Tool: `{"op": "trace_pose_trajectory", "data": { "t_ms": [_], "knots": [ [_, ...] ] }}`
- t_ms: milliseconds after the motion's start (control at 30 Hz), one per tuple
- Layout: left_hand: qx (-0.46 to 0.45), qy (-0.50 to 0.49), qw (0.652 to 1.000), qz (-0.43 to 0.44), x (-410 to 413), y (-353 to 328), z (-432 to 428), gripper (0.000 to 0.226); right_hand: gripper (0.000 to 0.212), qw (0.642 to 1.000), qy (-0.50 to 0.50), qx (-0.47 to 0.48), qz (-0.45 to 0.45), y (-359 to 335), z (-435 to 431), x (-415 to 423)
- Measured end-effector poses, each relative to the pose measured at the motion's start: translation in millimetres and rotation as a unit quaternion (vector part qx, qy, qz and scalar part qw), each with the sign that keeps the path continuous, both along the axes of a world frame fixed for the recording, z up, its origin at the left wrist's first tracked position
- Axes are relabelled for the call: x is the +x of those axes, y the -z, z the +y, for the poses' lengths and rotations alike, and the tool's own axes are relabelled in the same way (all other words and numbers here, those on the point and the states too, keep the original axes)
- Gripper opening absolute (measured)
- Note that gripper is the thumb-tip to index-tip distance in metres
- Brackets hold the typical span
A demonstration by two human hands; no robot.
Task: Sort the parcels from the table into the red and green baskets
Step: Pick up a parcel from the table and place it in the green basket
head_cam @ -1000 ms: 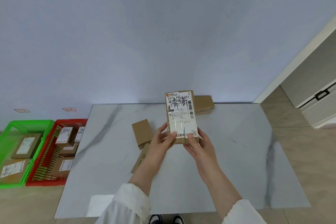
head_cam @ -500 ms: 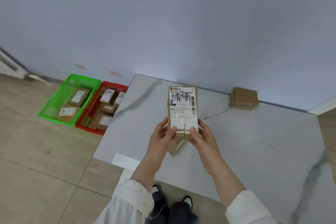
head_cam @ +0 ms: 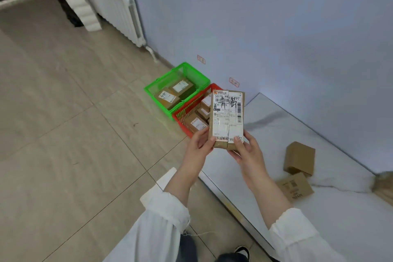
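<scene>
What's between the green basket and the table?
The red basket, between the green basket and the table, partly hidden by the held parcel, seen in the head view.

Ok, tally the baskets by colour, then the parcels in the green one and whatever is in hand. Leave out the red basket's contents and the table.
Green basket: 1
Red basket: 1
Parcels in the green basket: 2
Held parcel, gripped by left hand and right hand: 1
Total: 5
</scene>
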State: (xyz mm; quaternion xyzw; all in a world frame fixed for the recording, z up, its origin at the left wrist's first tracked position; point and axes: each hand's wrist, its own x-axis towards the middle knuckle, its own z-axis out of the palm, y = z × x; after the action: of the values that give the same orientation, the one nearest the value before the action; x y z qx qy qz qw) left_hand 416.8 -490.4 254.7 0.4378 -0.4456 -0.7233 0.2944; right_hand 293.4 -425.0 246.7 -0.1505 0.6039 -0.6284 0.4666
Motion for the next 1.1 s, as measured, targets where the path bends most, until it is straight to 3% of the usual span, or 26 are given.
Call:
{"op": "trace_pose_trajectory", "data": {
  "t_ms": [267,633,933,1100],
  "knots": [
    [0.028,-0.105,0.994,0.014,92.1,17.6,-117.2,0.035,0.055,0.997,-0.075,0.007,-0.003,16.8,-137.1,89.8],
    [0.018,-0.114,0.993,-0.013,96.4,26.6,-311.9,0.034,0.051,0.996,-0.071,0.02,-0.04,26.9,-332.8,96.2],
    [0.022,-0.064,0.996,-0.058,75.4,47.1,-458.6,0.034,0.052,0.994,-0.081,0.065,-0.037,45.3,-462.1,77.6],
    [0.032,0.021,0.995,-0.097,61.1,70.8,-543.4,0.031,0.055,0.992,-0.002,0.113,-0.051,67.6,-526.7,76.0]
  ]
}}
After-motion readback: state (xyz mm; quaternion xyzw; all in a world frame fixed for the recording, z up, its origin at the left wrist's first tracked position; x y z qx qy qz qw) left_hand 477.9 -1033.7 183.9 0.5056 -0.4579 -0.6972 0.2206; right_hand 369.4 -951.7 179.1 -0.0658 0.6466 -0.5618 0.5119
